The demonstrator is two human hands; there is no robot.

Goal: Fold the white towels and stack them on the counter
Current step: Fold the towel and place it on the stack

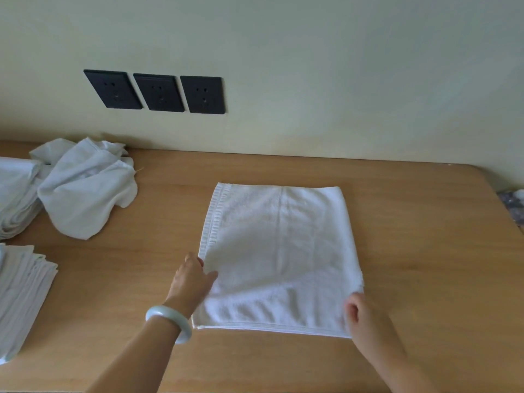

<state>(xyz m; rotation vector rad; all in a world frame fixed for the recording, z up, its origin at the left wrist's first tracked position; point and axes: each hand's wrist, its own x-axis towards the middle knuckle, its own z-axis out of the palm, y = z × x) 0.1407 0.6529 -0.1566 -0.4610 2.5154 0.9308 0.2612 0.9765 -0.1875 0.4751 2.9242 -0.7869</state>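
A person's left hand [192, 279] is pinching the left edge of a folded white towel [279, 251] lying flat mid-counter [411, 222], while the right hand [365, 316] is gripping its near right corner, a crumpled pile [85, 188] lying well apart at left.

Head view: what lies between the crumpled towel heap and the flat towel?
Only bare wooden counter lies between the crumpled towel heap and the flat towel, seen in the head view.

The wooden counter [411, 222] bears a flat towel [278, 251], a crumpled towel [85, 191] and folded stacks [22, 296].
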